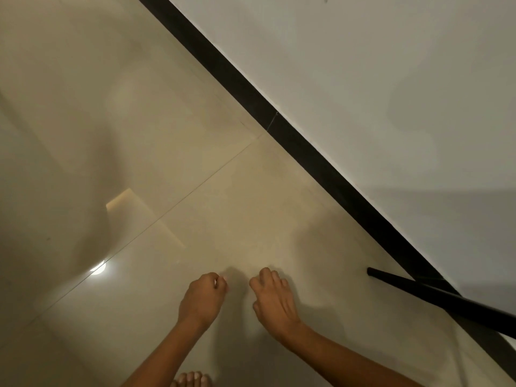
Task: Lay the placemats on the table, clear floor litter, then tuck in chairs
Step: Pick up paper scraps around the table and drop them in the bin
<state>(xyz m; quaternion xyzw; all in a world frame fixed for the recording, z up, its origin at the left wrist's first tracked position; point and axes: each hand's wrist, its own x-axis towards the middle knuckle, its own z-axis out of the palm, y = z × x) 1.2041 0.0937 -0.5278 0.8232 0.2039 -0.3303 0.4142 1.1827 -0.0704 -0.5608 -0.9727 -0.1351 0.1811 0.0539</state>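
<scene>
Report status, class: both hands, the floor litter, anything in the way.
Left hand curled, fingertips pinched, contents unclear. Right hand loosely curled above floor. No litter visible. Black chair leg to the right.

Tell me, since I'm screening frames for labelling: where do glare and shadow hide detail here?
Head view: a bright lamp reflection glares off the glossy floor tiles; soft shadows spread beside the left hand and right hand; dim, slightly soft overall, and what the left fingertips pinch stays unclear.
</scene>
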